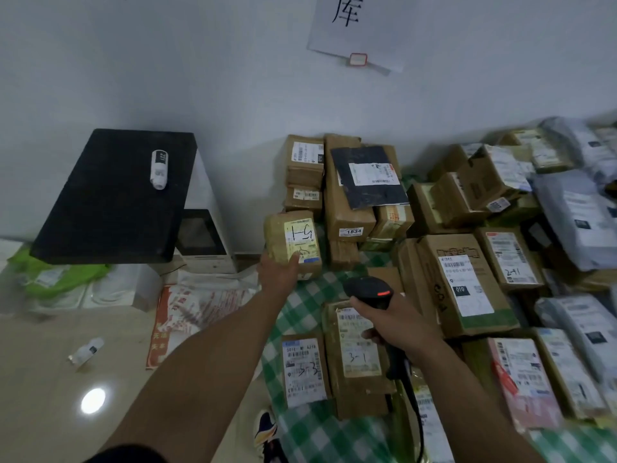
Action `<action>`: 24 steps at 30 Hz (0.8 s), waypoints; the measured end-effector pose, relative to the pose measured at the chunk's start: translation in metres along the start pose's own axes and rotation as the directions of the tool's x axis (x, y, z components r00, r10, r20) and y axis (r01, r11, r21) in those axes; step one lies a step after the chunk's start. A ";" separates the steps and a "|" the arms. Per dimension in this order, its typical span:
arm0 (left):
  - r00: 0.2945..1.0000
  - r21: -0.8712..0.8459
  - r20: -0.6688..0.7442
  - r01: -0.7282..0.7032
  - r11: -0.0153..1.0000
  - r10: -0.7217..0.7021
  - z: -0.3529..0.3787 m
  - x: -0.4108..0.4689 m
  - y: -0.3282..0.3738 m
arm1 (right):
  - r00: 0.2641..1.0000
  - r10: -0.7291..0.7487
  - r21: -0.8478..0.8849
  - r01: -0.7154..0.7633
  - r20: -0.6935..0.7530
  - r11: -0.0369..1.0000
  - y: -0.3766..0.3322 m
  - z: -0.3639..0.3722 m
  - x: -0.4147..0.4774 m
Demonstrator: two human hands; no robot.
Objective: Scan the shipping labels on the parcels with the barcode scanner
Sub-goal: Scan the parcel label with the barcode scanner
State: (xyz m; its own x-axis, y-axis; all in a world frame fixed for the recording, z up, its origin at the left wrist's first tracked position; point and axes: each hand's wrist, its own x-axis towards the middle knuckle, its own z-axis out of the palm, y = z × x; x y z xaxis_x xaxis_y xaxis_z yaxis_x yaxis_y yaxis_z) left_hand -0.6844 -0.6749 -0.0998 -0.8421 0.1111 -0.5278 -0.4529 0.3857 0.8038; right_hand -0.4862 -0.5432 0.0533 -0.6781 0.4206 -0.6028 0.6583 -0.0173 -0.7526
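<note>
Head view, step: I judge I am presenting the small brown tape-wrapped parcel [277,238] for scanning. Its pale label [302,240], hand-marked "1-5", faces the camera.
Left hand: my left hand [278,274] grips the parcel's near end, with the thumb lying on the label's lower edge.
Right hand: my right hand [399,325] is wrapped round the handle of the black barcode scanner [367,290], which shows a red strip on its head.
Doing it well: I would slide the thumb off the print, square the label to the scanner head, and hold both steady.
Relation: the parcel sits up and left of the scanner, near but apart, over the green-and-white checked cloth [310,295].
</note>
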 end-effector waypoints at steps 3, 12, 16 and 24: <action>0.987 -0.149 0.010 0.160 0.976 -0.160 0.003 0.010 0.011 | 1.000 0.001 0.005 -0.001 0.004 1.000 -0.002 0.000 0.011; 0.967 -0.241 0.222 0.177 0.954 -0.123 0.002 -0.013 -0.018 | 1.000 0.018 0.025 -0.017 -0.023 1.000 0.001 -0.004 0.019; 0.956 -0.123 0.284 0.116 0.986 -0.077 -0.003 -0.024 -0.025 | 0.999 0.007 0.047 -0.006 -0.032 0.999 0.002 -0.010 0.016; 0.972 -0.301 0.226 0.014 0.954 0.057 -0.019 -0.083 -0.013 | 0.994 -0.098 0.048 0.100 -0.050 0.994 -0.015 -0.005 0.000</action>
State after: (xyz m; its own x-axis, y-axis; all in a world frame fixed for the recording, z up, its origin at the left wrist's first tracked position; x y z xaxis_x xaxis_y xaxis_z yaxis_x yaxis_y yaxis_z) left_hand -0.6143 -0.7062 -0.0610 -0.7784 0.3373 -0.5295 -0.5319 0.0938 0.8416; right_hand -0.4941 -0.5386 0.0659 -0.7219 0.4653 -0.5123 0.5706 -0.0187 -0.8210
